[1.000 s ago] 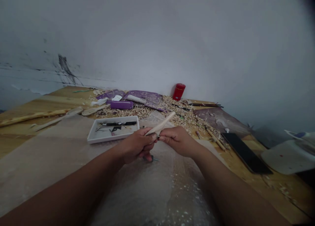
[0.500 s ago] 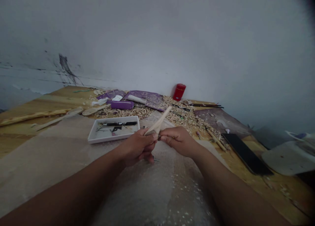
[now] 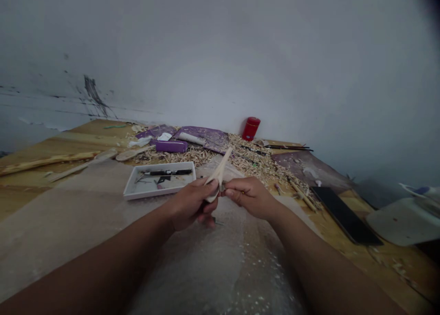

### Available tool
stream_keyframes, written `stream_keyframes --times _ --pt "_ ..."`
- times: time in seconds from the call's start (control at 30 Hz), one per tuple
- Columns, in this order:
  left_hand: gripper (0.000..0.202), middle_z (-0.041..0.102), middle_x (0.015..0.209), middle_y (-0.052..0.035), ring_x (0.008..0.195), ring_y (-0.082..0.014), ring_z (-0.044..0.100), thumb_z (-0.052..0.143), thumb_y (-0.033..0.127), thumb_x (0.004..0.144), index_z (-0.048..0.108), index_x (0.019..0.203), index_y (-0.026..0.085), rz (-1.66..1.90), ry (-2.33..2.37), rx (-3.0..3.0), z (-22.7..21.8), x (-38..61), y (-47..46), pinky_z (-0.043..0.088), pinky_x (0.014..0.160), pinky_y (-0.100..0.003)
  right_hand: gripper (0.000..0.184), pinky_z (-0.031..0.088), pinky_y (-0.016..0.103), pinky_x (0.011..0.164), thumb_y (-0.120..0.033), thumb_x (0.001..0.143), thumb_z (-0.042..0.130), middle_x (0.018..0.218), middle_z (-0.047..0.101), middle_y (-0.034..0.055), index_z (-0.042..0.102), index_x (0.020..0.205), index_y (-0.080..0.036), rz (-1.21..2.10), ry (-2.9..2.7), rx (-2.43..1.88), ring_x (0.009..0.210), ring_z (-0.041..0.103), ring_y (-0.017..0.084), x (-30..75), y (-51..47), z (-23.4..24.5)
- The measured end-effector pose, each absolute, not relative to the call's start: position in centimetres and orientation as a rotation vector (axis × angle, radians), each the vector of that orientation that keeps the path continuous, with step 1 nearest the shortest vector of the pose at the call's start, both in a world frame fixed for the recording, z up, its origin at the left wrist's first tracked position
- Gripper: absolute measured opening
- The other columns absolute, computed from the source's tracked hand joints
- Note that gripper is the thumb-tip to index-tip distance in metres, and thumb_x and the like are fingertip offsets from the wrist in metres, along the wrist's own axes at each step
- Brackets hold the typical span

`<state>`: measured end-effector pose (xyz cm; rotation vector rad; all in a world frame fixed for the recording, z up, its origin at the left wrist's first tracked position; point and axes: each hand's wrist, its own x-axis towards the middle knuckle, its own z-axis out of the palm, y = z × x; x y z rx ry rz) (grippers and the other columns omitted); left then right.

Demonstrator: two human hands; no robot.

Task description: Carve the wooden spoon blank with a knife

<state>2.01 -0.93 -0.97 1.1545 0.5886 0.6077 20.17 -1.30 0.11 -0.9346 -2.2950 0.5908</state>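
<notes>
Mid-frame, our left hand [image 3: 193,202] grips a pale wooden spoon [image 3: 220,169]; our right hand [image 3: 251,197] pinches a small, indistinct dark object [image 3: 222,189] beside it.

Behind the far edge of the wooden bench [image 3: 79,136], a broad, pale gray wall [image 3: 220,54], lightest just above the middle of that edge and duskier toward the sides. Above the far left corner, dark streaks [image 3: 92,90]; left of them, a thin dark line [image 3: 55,96], with a flaking patch [image 3: 34,122] lower down. Yellowish grain along the bench's left side. Dim, cool light throughout.
</notes>
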Motion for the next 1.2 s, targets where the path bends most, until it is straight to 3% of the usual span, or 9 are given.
stream_keyframes --times 0.3,0.73,1.2 --pt "0.026 0.039 0.044 0.0084 0.033 -0.0042 0.033 0.039 0.043 0.080 0.039 0.073 0.018 0.643 0.723 1.446 -1.1 2.3 -0.9 0.046 0.043 -0.025 0.022 0.031 0.017 0.057 -0.029 0.085 0.041 0.065 0.057 -0.0030 0.059 0.077 -0.019 0.411 -2.388 -1.090 0.059 0.048 0.008 19.9 -1.3 -0.1" --pt "0.027 0.043 0.044 0.0069 0.032 -0.0049 0.038 0.037 0.043 0.081 0.041 0.074 0.017 0.599 0.671 1.344 -1.6 2.0 -0.4 0.041 0.040 -0.021 0.016 0.034 0.019 0.061 -0.026 0.084 0.042 0.075 0.060 -0.0022 0.057 0.084 -0.021 0.429 -2.312 -1.067 0.067 0.053 0.009 19.8 -1.4 -0.2" --pt "0.024 0.025 0.041 0.0122 0.028 -0.0009 0.022 0.043 0.038 0.080 0.039 0.068 0.018 0.534 0.560 1.219 -0.8 1.7 -0.9 0.044 0.043 -0.023 0.016 0.038 0.018 0.064 -0.024 0.084 0.043 0.077 0.060 -0.0020 0.058 0.085 -0.018 0.671 -2.293 -0.805 0.069 0.054 0.008 20.1 -1.8 1.1"
